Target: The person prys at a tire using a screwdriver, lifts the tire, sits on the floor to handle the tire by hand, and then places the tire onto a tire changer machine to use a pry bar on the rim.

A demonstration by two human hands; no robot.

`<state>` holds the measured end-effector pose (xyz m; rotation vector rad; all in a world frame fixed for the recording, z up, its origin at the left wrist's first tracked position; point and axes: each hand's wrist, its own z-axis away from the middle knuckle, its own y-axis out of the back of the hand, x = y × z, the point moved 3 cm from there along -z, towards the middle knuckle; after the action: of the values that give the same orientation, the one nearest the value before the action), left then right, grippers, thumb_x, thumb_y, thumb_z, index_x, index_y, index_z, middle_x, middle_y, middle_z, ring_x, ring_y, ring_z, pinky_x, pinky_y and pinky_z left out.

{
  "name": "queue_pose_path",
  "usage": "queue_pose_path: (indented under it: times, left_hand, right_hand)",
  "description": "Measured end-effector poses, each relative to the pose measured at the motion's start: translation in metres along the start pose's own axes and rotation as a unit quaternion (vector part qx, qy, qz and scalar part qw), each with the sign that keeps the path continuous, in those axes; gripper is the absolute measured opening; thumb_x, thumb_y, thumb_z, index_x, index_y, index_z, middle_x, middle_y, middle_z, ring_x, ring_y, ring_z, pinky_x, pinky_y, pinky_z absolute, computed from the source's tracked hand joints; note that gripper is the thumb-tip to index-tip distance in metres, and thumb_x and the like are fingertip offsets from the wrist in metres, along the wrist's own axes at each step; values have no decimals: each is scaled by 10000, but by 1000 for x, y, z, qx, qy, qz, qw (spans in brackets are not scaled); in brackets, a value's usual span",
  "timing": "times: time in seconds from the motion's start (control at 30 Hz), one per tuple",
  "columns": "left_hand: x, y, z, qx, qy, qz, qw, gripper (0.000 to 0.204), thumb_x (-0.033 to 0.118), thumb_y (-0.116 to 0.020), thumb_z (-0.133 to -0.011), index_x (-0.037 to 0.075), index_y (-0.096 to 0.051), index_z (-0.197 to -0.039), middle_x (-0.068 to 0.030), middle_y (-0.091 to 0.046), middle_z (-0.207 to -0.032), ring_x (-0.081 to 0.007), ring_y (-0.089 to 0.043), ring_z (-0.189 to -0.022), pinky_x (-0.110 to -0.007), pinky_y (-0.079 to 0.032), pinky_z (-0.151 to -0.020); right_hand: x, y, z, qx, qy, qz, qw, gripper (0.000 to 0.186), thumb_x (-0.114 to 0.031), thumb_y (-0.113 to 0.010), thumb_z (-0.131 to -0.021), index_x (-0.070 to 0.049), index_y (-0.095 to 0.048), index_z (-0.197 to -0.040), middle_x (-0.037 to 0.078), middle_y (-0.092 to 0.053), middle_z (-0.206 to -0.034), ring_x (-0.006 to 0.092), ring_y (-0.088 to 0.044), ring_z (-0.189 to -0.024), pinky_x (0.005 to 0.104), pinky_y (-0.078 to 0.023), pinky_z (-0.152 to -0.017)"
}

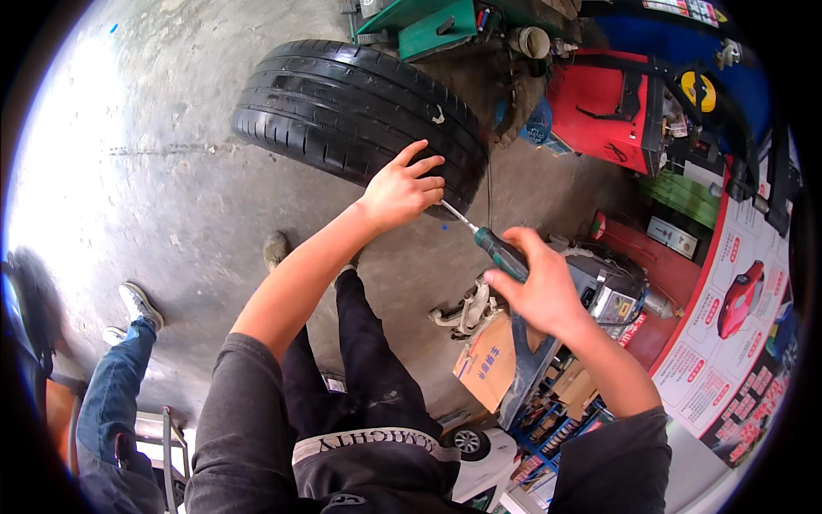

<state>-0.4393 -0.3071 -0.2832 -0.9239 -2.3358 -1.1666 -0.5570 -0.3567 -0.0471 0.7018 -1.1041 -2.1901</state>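
A large black tyre (360, 111) stands on the floor in front of me, its grooved tread toward me and a pale scuff on it. My left hand (404, 187) lies on the tread near the tyre's right end, fingers apart and stretched over the rubber. My right hand (541, 287) is closed round the green-and-black handle of a screwdriver (497, 250). The metal shaft slants up and left toward the tyre, and its tip is hidden at my left hand.
Right of me are a cardboard sheet (486, 364), metal parts (469, 310) and a red machine (599, 107). Beyond the tyre stands a green metal cabinet (438, 30). Another person's jeans-clad leg (116, 385) is at left. A printed board (728, 317) edges the far right.
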Motion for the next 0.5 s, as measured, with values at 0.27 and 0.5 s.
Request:
queue_pose_path:
  times: [0.27,0.5]
  left_hand:
    - [-5,-3,2,-10,-1,0,1000,177,218,-734,-748,131,-719,-902,43,-713,-1062,-239,-579,-1269,-548,-342,-1184]
    - [-3,-4,-1,-41,14,17,999,227,232,-755,-736,118,-737,-932,35,-716,-1067,-243,-569,-1283,-540,-320,-1199]
  right_hand:
    - [14,-10,2,-52,-335,-330,881,364,-183,-710,-899,-6,-636,-1209,145,-710,-855,342,-695,-702,382,-522,-580]
    - [6,-7,-2,-35,-118,-51,991,473,-156,-719,-895,-22,-532,-1308,169,-668,-943,253,-691,-735,372,-550,-662]
